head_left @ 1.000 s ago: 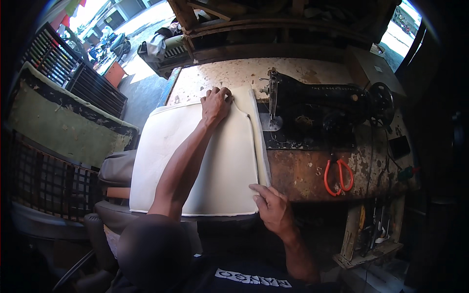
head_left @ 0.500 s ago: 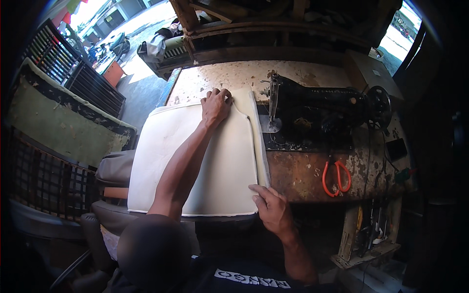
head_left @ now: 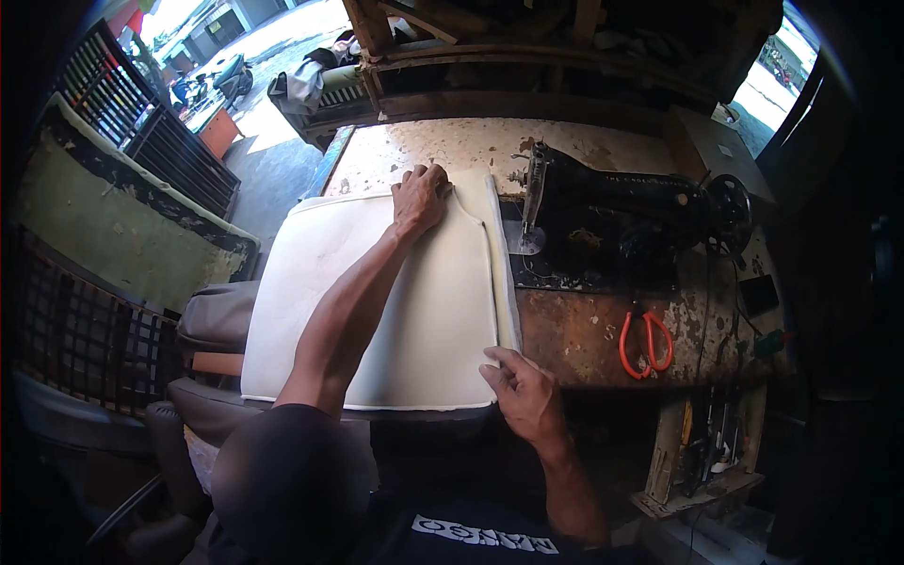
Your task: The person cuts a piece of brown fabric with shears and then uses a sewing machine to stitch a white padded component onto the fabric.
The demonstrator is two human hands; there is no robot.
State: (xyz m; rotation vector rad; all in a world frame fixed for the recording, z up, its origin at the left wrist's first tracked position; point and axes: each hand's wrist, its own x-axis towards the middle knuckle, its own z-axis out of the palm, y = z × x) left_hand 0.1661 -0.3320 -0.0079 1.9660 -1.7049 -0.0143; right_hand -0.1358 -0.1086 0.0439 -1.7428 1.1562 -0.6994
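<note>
A large white padded panel [head_left: 433, 311] with a raised piped edge lies across the table's front left and overhangs its near side. Beneath its right side, a cream layer [head_left: 506, 282] shows as a strip. My left hand [head_left: 421, 195] is closed on the panel's far edge, with curled fingers near a notch in the piping. At the near right corner, my right hand [head_left: 529, 391] touches the piped edge, its thumb and forefinger apart. Some of its other fingers are folded out of sight. Just right of the panel stands a black sewing machine [head_left: 612, 193].
Orange-handled scissors [head_left: 646, 345] lie on the worn wooden table [head_left: 565, 330], right of my right hand. A small rack [head_left: 702, 452] with tools hangs below the table's right side. Grey upholstered pieces [head_left: 221, 315] and a metal grille [head_left: 85, 330] stand on the left.
My right thumb and forefinger have shifted slightly along the panel's right edge. My left hand keeps its place on the far edge. The whole view has tilted a little.
</note>
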